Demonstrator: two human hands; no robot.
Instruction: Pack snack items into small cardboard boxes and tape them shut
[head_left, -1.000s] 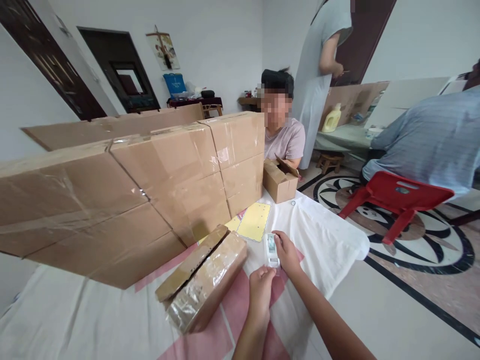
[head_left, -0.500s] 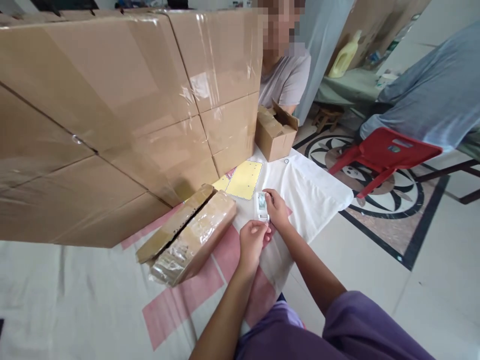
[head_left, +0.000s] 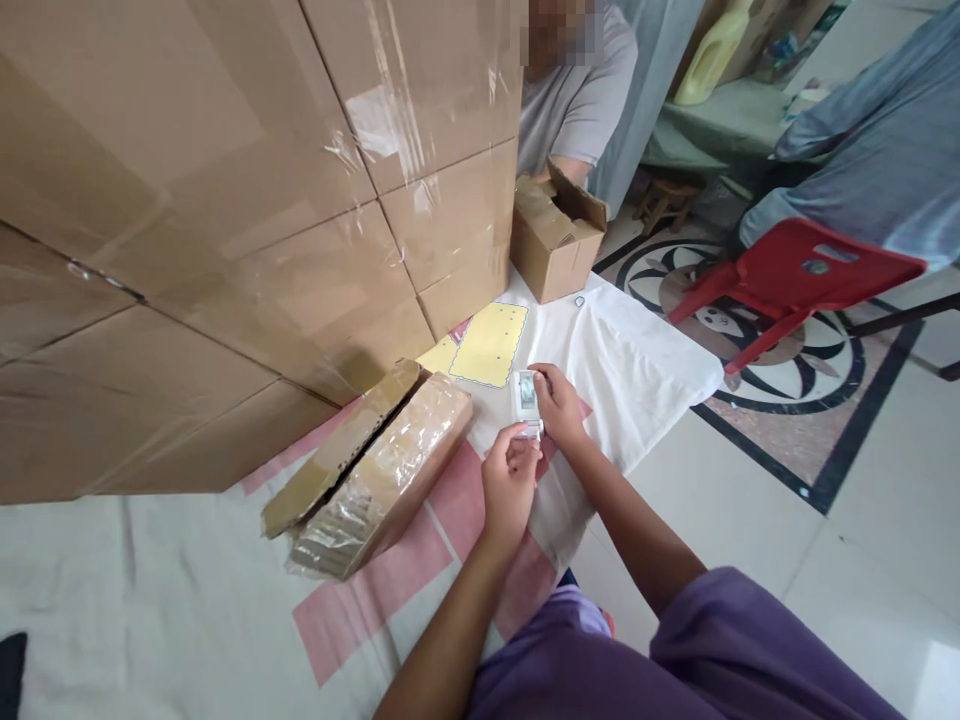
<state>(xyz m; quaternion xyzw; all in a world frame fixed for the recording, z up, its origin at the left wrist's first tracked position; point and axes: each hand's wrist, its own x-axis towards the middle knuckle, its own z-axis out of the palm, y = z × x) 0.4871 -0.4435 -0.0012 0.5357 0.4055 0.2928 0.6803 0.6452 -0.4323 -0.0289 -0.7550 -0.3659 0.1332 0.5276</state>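
Both my hands meet over a small white packet (head_left: 525,396) that lies on the white and pink cloth (head_left: 637,370). My right hand (head_left: 556,408) curls over its right side and holds it. My left hand (head_left: 508,480) pinches its near end between thumb and fingers. A yellow sheet (head_left: 489,344) with small holes lies just beyond the packet. To the left, a flat taped cardboard box (head_left: 375,470) lies with its lid slightly ajar.
A wall of big taped cartons (head_left: 225,230) fills the left. A small open carton (head_left: 555,235) stands in front of a seated person (head_left: 574,100). On the patterned floor to the right is a red plastic chair (head_left: 795,285) with another person (head_left: 870,150) on it.
The camera has tilted down and the view has closed in on the table. My left hand has moved up to the packet's near end and pinched it; my right hand stays on it.
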